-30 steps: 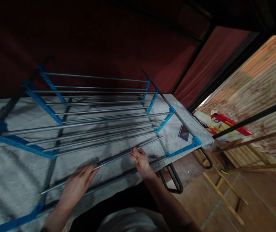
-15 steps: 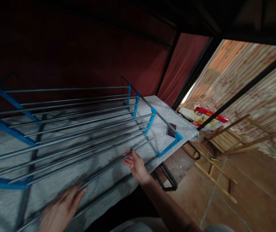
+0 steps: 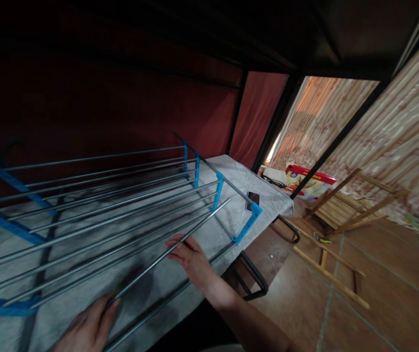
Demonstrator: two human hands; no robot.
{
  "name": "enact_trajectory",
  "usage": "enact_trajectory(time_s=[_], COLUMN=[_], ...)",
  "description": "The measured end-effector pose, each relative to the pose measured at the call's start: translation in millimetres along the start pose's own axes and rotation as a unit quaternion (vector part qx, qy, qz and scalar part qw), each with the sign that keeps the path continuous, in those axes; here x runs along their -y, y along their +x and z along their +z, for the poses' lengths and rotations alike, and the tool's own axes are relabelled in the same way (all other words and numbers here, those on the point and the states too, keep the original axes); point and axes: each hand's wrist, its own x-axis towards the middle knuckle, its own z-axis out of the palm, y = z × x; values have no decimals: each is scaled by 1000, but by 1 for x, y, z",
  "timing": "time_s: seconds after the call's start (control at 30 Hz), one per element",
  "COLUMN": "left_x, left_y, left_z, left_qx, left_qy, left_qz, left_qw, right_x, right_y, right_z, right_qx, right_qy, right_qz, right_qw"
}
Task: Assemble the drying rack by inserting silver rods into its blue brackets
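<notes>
A loose metal rod (image 3: pixel 151 268) slants over the near side of a drying rack with grey bars (image 3: pixel 121 215) and blue plastic brackets (image 3: pixel 248 225). My left hand (image 3: pixel 88 325) is closed around its lower end. Farther along, my right hand (image 3: pixel 191 256) holds the same rod from below, with fingers bent about it. The rod's far end is bare and stands above the bed surface, short of the near right bracket and apart from it. A dark tube of the rack's frame (image 3: pixel 173 300) runs beneath, closer to me.
The rack lies on a grey-covered bed (image 3: pixel 231 171), with a phone (image 3: pixel 252 201) beside the right bracket. Black tube legs (image 3: pixel 257 283) stick out over the edge. On the tiled floor are a wooden frame (image 3: pixel 330 278), a slatted wooden piece (image 3: pixel 337 210) and a red box (image 3: pixel 308 181).
The rod's far end has risen off the rack's level and tilts upward. Both hands have shifted slightly left in view with it, and the camera view has turned a little.
</notes>
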Motion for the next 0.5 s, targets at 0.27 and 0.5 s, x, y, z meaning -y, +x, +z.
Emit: enact_trajectory(time_s=[0.27,0.5], left_x=[-44,-74], left_y=[27,14], left_z=[-18,-34], left_qx=[-111,-163], left_qy=[0,-26], left_qz=[78,104], left_qw=[991,981], right_x=[69,87], right_y=[-6,1], right_z=[73,88], right_qx=[43,116], right_qy=[-146,-383], right_qz=[-181,-322], right_qw=[972,858])
